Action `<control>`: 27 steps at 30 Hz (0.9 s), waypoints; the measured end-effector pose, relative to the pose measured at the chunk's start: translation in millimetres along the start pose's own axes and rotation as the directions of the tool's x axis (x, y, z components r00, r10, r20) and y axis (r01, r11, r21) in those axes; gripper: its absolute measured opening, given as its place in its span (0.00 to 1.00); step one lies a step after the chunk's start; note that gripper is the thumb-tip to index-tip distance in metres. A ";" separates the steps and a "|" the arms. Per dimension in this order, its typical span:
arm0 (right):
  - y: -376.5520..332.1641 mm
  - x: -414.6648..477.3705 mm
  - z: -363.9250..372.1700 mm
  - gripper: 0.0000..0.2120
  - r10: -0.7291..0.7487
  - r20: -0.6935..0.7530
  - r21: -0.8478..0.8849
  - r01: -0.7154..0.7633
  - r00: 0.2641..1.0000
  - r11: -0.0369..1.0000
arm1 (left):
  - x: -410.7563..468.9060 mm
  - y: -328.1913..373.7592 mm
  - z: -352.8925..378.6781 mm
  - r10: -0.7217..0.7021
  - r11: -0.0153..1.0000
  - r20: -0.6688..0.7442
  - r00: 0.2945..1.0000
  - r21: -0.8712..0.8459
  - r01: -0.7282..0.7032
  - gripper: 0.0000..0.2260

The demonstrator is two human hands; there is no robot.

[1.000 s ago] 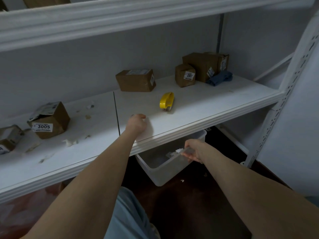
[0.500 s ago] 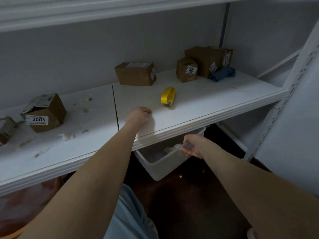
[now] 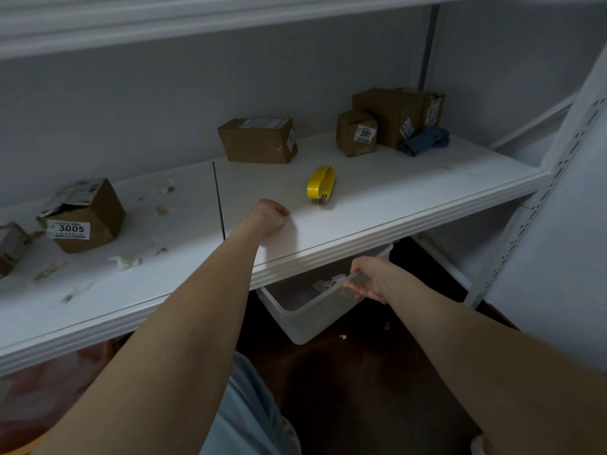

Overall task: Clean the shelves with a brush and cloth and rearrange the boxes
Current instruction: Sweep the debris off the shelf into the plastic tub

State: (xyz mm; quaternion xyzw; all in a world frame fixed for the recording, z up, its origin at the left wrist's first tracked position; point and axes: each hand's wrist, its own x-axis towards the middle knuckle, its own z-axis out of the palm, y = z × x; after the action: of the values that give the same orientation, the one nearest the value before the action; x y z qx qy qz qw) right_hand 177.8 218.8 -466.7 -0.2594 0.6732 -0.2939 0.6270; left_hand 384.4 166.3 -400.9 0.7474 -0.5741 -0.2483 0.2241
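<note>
change over the last second: small. the left hand (image 3: 269, 216) sits on the shelf (image 3: 410, 205) just right of the panel seam, fingers curled into a fist with nothing visible in it. it lies a touch nearer the yellow brush (image 3: 321, 185) than in the earlier frame but does not touch it. the right hand (image 3: 368, 280) keeps its grip on the rim of the clear bin (image 3: 305, 318), held under the shelf's front edge as before; white bits lie inside. the view itself shifts slightly.

meaning for the task: judged as debris collection by hand into the bin. the right panel around the fist looks clean. the left panel carries scraps (image 3: 126, 262) near box 3005 (image 3: 82, 216), so cleaning there is not done. the brush lies unused, apart from both hands. the blue cloth (image 3: 423, 141) rests against the box cluster at back right, near box 2007 (image 3: 357, 133). the middle box (image 3: 259, 141) stands near the wall. no box differs in place from the earlier frames; rearranging seems not begun.
</note>
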 end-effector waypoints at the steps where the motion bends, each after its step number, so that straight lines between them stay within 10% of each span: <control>1: 0.1 -0.4 -0.2 0.19 0.000 0.002 0.005 0.000 1.000 1.000 | 0.8 0.6 0.0 0.001 1.000 0.003 1.000 0.009 -0.001 0.13; 27: 1.8 -2.3 3.7 0.19 0.012 0.020 -0.091 -0.010 1.000 0.996 | 4.7 -10.1 4.9 0.065 0.997 -0.019 0.998 -0.032 -0.065 0.12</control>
State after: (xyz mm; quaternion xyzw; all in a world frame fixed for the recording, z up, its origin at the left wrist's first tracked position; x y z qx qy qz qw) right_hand 181.7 221.4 -466.5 -0.2869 0.6808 -0.2568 0.6231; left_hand 389.8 163.9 -411.5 0.7268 -0.5920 -0.2434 0.2492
